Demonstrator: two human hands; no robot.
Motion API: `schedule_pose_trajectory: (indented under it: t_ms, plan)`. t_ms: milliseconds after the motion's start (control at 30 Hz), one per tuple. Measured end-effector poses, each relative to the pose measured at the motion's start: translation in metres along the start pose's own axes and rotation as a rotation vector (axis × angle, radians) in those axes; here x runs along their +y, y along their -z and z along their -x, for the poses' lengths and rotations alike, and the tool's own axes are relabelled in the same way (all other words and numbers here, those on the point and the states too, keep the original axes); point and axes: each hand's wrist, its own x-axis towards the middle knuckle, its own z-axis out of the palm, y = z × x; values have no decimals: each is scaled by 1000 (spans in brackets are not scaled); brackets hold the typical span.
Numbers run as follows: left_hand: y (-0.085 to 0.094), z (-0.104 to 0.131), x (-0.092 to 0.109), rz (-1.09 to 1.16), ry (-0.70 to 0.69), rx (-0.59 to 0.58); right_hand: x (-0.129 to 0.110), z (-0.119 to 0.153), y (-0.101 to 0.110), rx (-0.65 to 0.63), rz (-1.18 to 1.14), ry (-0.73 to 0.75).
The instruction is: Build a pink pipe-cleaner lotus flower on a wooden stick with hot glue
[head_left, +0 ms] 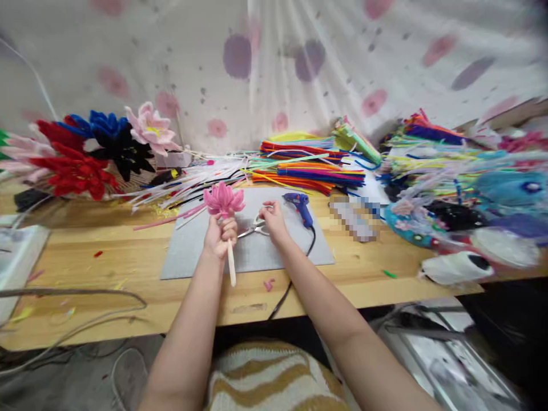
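Observation:
My left hand [221, 235] is closed round the stem of a pink pipe-cleaner flower [223, 200]. Its petals stand above the fist, and the pale stem pokes out below, tilted slightly. Beside it, over the grey mat [192, 251], my right hand [273, 220] has its fingertips pinched together. Whatever they hold, if anything, is too small or hidden to make out. A pair of scissors [256, 229] with pale handles is right by those fingers, blades pointing toward my left hand; I cannot tell whether the fingers touch the handles. A blue glue gun [299, 208] lies to the right of my right hand.
Colourful pipe-cleaner bundles [308, 177] are heaped behind the mat. Finished fuzzy flowers [85, 165] stand at the back left. A white spool [456, 267] and bagged supplies crowd the right. The glue gun's black cord [282, 302] runs off the front edge; pink scraps [269, 284] lie nearby.

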Motion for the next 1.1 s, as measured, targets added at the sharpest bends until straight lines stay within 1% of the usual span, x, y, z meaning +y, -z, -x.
schedule_pose_trajectory:
  t_ms: [133, 233, 333, 400, 533, 733, 800, 867, 967, 1100]
  plan:
    - [3, 4, 16, 44, -95, -43, 2, -3, 22, -41, 117, 11]
    - [4, 7, 27, 76, -151, -60, 2, -7, 40, -78, 233, 80]
    - [5, 6, 33, 71, -178, -50, 3, -9, 53, -120, 398, 160]
    - [6, 5, 35, 38, -188, -34, 3, -9, 58, -137, 485, 185]
    - [7, 5, 38, -7, -221, -15, 7, -7, 60, -167, 540, 200]
    - [6, 13, 52, -16, -314, -24, 9, -5, 61, -195, 572, 247]
    - [7, 15, 56, -22, -331, -26, 9, -3, 61, -196, 612, 295]
    - [7, 18, 57, -40, -341, -19, 9, 1, 62, -195, 682, 376]
    - [6, 20, 57, -102, -369, 24, 9, 7, 62, -205, 779, 479]
    - [-1, 22, 47, -281, -443, 133, 4, 12, 58, -189, 782, 506]
